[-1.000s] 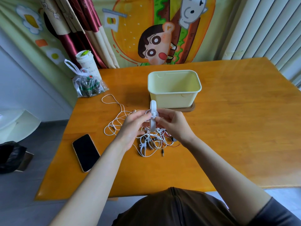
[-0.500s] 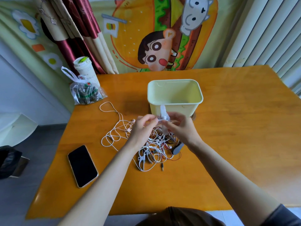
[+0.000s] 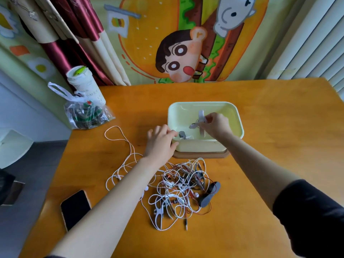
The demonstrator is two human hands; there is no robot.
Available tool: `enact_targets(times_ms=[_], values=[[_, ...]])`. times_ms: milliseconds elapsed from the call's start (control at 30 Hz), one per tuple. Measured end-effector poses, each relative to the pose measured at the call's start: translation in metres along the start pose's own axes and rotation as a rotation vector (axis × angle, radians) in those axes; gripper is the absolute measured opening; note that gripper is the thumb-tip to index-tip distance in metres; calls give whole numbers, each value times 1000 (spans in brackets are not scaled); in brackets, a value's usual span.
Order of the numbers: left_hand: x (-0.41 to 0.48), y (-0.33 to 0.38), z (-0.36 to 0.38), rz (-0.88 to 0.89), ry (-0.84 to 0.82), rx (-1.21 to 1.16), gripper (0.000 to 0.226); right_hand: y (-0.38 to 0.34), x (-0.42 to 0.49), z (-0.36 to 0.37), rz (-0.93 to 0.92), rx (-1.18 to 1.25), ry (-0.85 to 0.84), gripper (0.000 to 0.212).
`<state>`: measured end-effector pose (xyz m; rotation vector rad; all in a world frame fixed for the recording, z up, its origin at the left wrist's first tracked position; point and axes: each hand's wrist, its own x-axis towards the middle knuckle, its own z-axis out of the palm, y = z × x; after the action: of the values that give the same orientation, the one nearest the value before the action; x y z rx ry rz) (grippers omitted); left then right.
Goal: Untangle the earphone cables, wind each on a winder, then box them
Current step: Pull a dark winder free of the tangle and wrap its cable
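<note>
right hand (image 3: pixel 214 124): pinching winder (image 3: pixel 201 117) over box (image 3: pixel 186 113); left hand (image 3: pixel 160 143): relaxed, touching box rim; cables (image 3: pixel 178 185) tangled on desk (image 3: pixel 279 127).

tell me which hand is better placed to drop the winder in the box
Right: the right hand pinches the white winder above the yellow box; the left hand only touches its left rim.
</note>
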<state>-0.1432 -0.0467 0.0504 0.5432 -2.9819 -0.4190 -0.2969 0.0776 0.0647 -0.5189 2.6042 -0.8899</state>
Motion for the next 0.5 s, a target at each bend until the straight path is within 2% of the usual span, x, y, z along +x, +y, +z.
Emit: enact_targets(times_ms=[100, 267, 500], values=[[7, -3, 8, 26, 48, -32, 19, 3, 28, 18, 51, -176, -115, 31], [12, -7, 16, 48, 134, -90, 4, 11, 57, 42, 93, -360, -305, 34], [15, -11, 21, 57, 157, -124, 10, 5, 62, 52, 30, -688, -487, 37]])
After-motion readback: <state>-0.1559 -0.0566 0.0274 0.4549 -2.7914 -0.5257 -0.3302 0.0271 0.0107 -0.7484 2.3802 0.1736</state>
